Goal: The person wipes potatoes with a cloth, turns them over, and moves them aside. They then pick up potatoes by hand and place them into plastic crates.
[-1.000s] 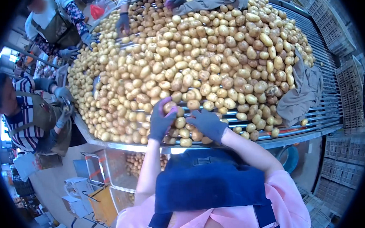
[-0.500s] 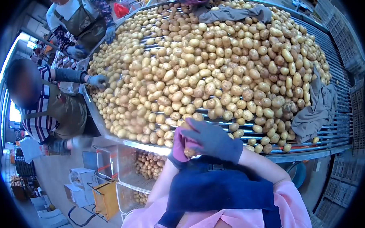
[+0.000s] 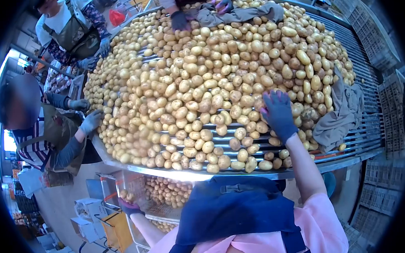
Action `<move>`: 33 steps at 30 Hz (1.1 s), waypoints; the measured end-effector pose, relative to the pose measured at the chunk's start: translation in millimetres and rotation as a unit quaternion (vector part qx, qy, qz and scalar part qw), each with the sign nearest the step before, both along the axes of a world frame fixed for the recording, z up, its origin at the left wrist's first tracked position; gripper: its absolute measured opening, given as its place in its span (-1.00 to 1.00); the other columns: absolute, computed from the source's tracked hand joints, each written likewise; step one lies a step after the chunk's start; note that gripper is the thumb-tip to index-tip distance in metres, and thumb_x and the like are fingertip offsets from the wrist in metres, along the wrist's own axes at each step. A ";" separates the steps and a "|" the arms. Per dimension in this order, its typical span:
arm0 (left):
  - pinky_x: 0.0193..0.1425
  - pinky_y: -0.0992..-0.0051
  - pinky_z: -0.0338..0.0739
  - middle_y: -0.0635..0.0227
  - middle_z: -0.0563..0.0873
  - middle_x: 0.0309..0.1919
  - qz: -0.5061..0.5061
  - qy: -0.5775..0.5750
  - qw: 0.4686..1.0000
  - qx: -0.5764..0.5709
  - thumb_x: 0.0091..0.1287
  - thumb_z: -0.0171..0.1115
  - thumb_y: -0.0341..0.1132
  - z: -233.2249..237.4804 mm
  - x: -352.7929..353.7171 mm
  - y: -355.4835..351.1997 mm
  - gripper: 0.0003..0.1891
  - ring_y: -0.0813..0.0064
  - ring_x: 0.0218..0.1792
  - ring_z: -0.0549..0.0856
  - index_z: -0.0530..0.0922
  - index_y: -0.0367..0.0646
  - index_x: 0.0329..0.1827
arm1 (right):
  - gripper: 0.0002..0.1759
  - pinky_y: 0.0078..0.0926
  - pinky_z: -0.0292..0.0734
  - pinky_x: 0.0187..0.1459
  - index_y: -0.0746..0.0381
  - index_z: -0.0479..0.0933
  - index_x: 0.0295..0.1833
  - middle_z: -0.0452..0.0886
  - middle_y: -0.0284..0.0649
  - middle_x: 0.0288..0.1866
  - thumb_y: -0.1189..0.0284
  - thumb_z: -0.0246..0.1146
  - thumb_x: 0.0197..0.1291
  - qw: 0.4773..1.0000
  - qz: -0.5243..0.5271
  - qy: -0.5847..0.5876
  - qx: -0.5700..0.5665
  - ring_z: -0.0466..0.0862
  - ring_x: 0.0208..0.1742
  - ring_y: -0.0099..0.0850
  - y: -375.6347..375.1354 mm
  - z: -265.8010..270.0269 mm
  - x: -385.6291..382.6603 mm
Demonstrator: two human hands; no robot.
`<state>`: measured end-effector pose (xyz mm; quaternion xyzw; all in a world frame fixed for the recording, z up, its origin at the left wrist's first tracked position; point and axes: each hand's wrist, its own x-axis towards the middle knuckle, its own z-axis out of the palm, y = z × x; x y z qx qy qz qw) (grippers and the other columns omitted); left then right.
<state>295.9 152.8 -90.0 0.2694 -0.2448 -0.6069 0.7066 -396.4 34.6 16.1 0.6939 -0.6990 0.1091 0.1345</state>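
Note:
Heaped potatoes (image 3: 187,86) cover a table of metal rollers (image 3: 368,96) in front of me. My right hand (image 3: 279,114), in a grey and purple glove, lies on the pile at the right, fingers spread over the potatoes. Low on the left, my left hand (image 3: 132,207) is beside a clear plastic crate (image 3: 159,214). A potato (image 3: 128,196) shows in its grasp; the fingers are partly hidden. More potatoes (image 3: 167,191) lie inside a crate under the table's edge.
Two people in aprons (image 3: 58,133) stand along the left side, gloved hands at the potatoes. Another person's gloved hand (image 3: 180,21) is at the far edge. Grey cloths (image 3: 340,116) lie on the rollers, and stacked crates (image 3: 372,28) line the right.
My hands, together over the near edge before, have parted. The left went down to the crate with a potato; the right reached forward onto the pile. My view shifted slightly.

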 end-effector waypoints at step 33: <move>0.21 0.46 0.42 0.22 0.55 0.11 -0.223 -0.499 0.836 0.052 0.27 0.26 -0.30 68.9 -375.2 -126.8 -0.53 0.34 0.14 0.53 0.40 -0.18 0.24 | -0.74 -0.21 0.43 -0.09 0.12 0.65 -0.08 0.55 -0.22 0.08 0.33 0.11 0.20 0.949 -0.073 0.181 0.247 0.56 0.07 -0.30 -173.0 -4.1 46.0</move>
